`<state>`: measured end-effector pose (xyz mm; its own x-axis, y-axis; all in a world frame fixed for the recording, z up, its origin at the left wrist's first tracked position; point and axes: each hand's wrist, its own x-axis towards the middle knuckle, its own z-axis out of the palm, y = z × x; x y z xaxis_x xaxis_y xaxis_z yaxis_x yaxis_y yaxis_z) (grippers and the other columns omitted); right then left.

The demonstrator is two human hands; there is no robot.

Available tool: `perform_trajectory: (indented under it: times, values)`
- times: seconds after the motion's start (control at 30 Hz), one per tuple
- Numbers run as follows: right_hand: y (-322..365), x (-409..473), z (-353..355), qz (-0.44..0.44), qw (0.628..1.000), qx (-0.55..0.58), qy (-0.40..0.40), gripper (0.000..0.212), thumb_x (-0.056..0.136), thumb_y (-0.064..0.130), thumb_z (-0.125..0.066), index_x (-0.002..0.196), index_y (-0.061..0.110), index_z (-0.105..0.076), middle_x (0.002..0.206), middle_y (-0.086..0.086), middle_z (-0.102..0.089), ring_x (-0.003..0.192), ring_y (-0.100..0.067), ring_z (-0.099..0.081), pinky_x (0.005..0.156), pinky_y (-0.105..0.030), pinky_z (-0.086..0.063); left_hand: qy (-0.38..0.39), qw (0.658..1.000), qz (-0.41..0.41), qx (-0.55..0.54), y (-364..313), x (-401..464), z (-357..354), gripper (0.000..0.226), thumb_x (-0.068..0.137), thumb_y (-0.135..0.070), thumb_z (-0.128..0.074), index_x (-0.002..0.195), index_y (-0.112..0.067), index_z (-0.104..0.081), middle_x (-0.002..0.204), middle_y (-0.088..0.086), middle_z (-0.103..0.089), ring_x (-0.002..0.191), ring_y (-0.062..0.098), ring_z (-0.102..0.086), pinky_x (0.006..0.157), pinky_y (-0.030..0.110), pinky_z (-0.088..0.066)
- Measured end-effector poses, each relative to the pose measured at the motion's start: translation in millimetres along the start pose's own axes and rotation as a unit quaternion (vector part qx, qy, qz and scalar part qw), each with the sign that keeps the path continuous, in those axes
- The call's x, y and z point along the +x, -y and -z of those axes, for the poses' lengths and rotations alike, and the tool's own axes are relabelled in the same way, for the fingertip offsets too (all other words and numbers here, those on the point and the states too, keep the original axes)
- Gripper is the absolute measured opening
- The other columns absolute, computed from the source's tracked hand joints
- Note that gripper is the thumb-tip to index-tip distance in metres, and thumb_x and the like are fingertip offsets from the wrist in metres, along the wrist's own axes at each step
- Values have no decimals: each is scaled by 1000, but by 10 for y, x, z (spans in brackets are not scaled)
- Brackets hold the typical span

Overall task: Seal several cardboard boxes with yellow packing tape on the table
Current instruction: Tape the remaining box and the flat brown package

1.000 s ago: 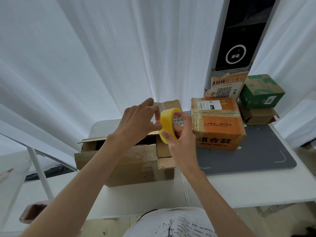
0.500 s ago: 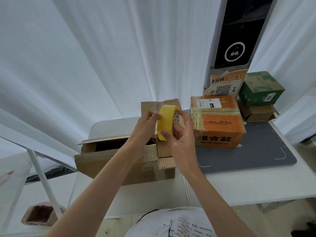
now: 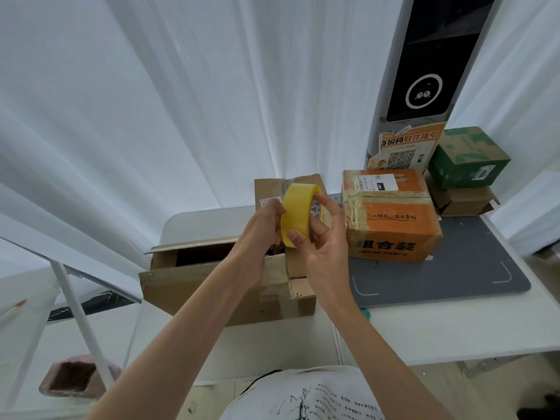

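Yellow packing tape roll, held on edge above the open brown cardboard box, is gripped by both hands. Right hand: thumb pressed on the roll's outer band at its lower edge, fingers curled through and over the core on the far side. Left hand: fingers curled against the roll's left face, pinching at its band; whether a loose tape end lies between them cannot be told. Open box: near the table's front left, flaps raised, one rear flap standing upright behind the roll. Orange-and-brown taped box: closed, just right of the hands, resting on a grey mat. Green box: stacked on a small brown box at the far right. Orange QR-code notice leans against a black-screened kiosk; white curtains hang behind.
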<state>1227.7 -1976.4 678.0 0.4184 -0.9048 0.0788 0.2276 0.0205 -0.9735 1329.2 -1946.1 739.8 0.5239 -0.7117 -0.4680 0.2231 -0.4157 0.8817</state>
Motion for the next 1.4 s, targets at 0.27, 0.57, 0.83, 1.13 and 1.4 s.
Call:
perform_trajectory:
  times: [0.27, 0.57, 0.83, 1.13, 1.4]
  values:
    - [-18, -10, -69, -2, 1000, 4, 2, 67, 93, -6, -65, 145, 26, -37, 118, -1, -75, 113, -19, -69, 106, -52, -50, -4, 1000, -14, 26, 29, -16, 57, 7, 94, -17, -44, 93, -16, -51, 74, -2, -47, 66, 13, -39, 70, 32, -35]
    - [44, -13, -85, 9, 999, -40, -3, 58, 94, 8, -71, 139, 29, -40, 110, 3, -77, 107, -14, -71, 105, -49, -51, -121, 882, -341, 302, 143, -1, 325, 35, 82, -28, -77, 113, -33, -60, 71, -20, -48, 62, 2, -43, 56, 15, -34]
    - [62, -31, -102, 4, 999, -54, -7, 58, 93, 9, -71, 138, 29, -41, 104, 4, -78, 102, -13, -73, 104, -48, -52, -175, 794, -420, 403, 129, 22, 412, 25, 79, -49, -80, 101, -38, -80, 69, -11, -36, 62, 10, -39, 65, 23, -29]
    - [12, -53, -130, 6, 995, -96, -12, 62, 91, 11, -74, 138, 35, -41, 111, 6, -76, 104, -9, -72, 103, -48, -53, -190, 791, -398, 425, 42, 36, 446, 11, 85, -43, -78, 90, -33, -79, 73, -13, -45, 69, 17, -52, 69, 30, -38]
    - [36, -65, -161, 16, 993, -115, -22, 63, 90, 10, -75, 138, 36, -42, 106, 18, -74, 105, -4, -70, 105, -46, -52, -179, 769, -383, 480, -15, 40, 458, 15, 89, -42, -75, 91, -28, -79, 72, -14, -41, 72, 17, -50, 75, 29, -33]
